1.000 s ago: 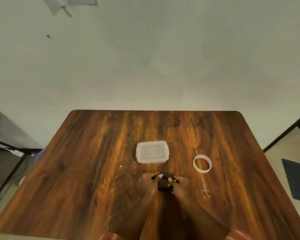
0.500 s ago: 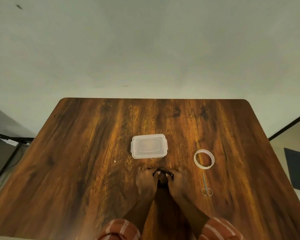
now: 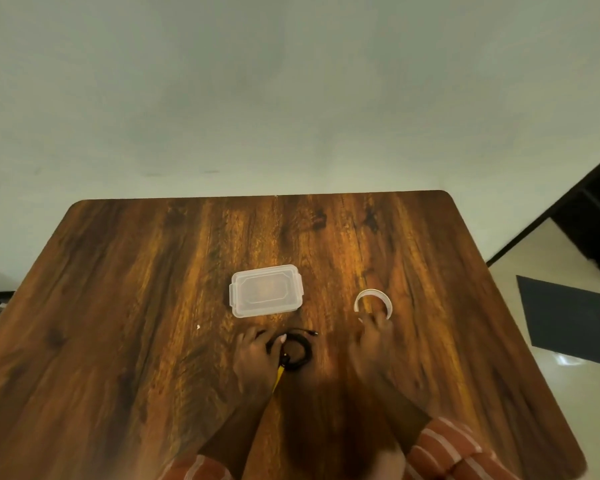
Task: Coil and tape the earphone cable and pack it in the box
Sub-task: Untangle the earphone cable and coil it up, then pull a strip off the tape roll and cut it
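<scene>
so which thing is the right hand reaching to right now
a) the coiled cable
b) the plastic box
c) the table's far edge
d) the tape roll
d: the right hand is stretched out with its fingertips at the near rim of the tape roll, while the left hand holds the coiled cable down and the plastic box sits untouched with its lid on.

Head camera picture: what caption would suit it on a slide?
Left hand holds coiled black earphone cable on wooden table; right hand reaches clear tape roll beside lidded plastic box.
</scene>
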Demonstrator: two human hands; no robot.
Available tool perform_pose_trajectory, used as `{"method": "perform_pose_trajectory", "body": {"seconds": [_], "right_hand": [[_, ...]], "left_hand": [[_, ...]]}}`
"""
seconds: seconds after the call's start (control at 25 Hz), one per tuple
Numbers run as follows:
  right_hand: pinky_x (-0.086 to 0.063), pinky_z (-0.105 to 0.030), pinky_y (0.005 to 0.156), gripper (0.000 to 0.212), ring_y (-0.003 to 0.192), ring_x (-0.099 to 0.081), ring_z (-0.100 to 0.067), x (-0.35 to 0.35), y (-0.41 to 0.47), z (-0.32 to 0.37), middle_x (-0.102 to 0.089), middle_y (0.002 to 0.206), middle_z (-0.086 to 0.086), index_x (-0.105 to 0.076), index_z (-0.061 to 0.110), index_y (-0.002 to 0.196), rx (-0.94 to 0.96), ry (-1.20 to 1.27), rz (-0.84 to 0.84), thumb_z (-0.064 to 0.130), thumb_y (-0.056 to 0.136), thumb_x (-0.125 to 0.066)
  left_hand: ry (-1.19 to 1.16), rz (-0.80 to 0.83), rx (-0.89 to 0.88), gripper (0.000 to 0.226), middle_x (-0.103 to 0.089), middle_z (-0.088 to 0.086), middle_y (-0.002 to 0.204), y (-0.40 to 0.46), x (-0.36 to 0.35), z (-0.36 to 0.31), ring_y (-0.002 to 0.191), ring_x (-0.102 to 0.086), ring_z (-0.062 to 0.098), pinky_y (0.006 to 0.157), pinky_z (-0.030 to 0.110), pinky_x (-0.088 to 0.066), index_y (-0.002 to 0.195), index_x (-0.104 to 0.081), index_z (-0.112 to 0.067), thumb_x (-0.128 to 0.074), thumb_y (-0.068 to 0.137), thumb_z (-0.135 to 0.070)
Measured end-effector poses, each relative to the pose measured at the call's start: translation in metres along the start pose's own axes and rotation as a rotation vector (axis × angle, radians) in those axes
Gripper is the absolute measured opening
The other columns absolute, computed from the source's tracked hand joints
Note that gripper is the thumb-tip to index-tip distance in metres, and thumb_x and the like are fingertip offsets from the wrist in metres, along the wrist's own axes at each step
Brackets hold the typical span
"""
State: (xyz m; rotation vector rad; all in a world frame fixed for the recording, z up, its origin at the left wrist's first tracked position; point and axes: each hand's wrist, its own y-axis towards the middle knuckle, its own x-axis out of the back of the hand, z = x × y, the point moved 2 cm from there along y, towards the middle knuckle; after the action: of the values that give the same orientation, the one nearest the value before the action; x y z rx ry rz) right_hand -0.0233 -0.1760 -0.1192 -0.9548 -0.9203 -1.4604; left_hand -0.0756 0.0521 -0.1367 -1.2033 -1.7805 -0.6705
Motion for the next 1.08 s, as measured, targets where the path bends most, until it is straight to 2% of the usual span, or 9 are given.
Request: {"method": "perform_pose_trajectory", "body": {"seconds": [0.12,0.36,0.44,0.56,0.64,0.76,0.88,1.0,1.08], "right_hand": [[-0.045,-0.051,0.099,0.062,0.120,-0.047,-0.033,0.023,0.024,-0.044,-0.050,0.132,-0.011,-0.050,0.028,0.136,0.011,-0.211,0.070,0.045,0.078,-0.060],[-0.037,-0.046,0.104,0.037,0.127,-0.038,-0.025,0.037,0.057,-0.051,-0.050,0.134,0.004,-0.062,0.038,0.125,0.196,-0.319,0.243,0.033,0.089,-0.060],[-0.041,-0.041,0.097,0.026,0.118,-0.049,-0.021,0.049,0.055,-0.026,-0.059,0.117,0.010,-0.067,0.035,0.115,0.152,-0.025,0.251,0.033,0.090,-0.062],[-0.052,-0.018,0.065,0.012,0.087,-0.068,-0.024,0.074,0.048,0.022,-0.074,0.083,0.003,-0.076,0.020,0.082,-0.101,0.815,0.373,0.016,0.089,-0.068],[-0.054,-0.021,0.063,0.009,0.079,-0.070,-0.024,0.094,0.044,0.048,-0.077,0.082,-0.004,-0.076,0.014,0.085,-0.146,1.110,0.468,0.018,0.088,-0.068],[-0.057,-0.035,0.063,0.023,0.083,-0.070,-0.027,0.121,0.036,0.084,-0.076,0.097,-0.015,-0.073,0.008,0.100,-0.155,1.293,0.562,0.026,0.087,-0.070],[-0.055,-0.029,0.063,0.025,0.084,-0.070,-0.023,0.141,0.027,0.112,-0.075,0.097,-0.012,-0.071,0.005,0.106,-0.112,1.359,0.544,0.024,0.091,-0.064],[-0.055,-0.019,0.074,0.023,0.097,-0.071,-0.016,0.160,0.017,0.125,-0.076,0.099,0.001,-0.074,0.015,0.102,0.026,1.247,0.473,0.014,0.098,-0.051],[-0.054,-0.014,0.072,0.029,0.094,-0.070,-0.003,0.171,0.007,0.132,-0.074,0.100,0.010,-0.070,0.024,0.102,0.147,1.157,0.455,0.004,0.096,-0.050]], "left_hand": [[-0.039,-0.025,-0.114,0.033,-0.067,-0.004,0.121,-0.008,0.012,-0.022,0.111,-0.058,0.017,0.099,0.033,-0.047,0.119,-0.070,-0.024,-0.058,0.094,-0.041],[-0.193,0.054,-0.285,0.028,-0.069,-0.011,0.113,0.011,0.029,-0.084,0.106,-0.061,0.010,0.091,0.027,-0.050,0.116,-0.071,-0.026,-0.063,0.092,-0.038],[-0.327,0.070,-0.283,0.029,-0.070,-0.009,0.114,0.020,0.045,-0.105,0.109,-0.061,0.011,0.092,0.029,-0.050,0.116,-0.071,-0.025,-0.070,0.088,-0.032],[-0.384,0.126,-0.331,0.053,-0.060,-0.011,0.136,0.031,0.076,-0.124,0.128,-0.049,0.006,0.104,0.024,-0.037,0.130,-0.060,-0.031,-0.076,0.081,-0.036],[-0.364,0.187,-0.396,0.080,-0.048,-0.015,0.147,0.032,0.098,-0.128,0.132,-0.040,0.001,0.105,0.023,-0.031,0.141,-0.047,-0.035,-0.082,0.070,-0.045],[-0.327,0.214,-0.490,0.102,-0.039,-0.015,0.153,0.031,0.122,-0.128,0.135,-0.036,0.002,0.109,0.027,-0.035,0.148,-0.033,-0.035,-0.084,0.061,-0.055],[-0.377,0.137,-0.523,0.094,-0.042,-0.014,0.150,0.032,0.145,-0.124,0.134,-0.041,0.004,0.110,0.028,-0.041,0.145,-0.038,-0.033,-0.086,0.065,-0.046],[-0.595,0.131,-0.396,0.084,-0.052,-0.016,0.136,0.029,0.168,-0.121,0.121,-0.052,0.003,0.097,0.016,-0.045,0.140,-0.046,-0.032,-0.088,0.067,-0.036],[-0.797,0.167,-0.288,0.078,-0.062,-0.011,0.129,0.029,0.176,-0.118,0.114,-0.061,0.008,0.093,0.024,-0.054,0.136,-0.051,-0.033,-0.088,0.067,-0.036]]}}
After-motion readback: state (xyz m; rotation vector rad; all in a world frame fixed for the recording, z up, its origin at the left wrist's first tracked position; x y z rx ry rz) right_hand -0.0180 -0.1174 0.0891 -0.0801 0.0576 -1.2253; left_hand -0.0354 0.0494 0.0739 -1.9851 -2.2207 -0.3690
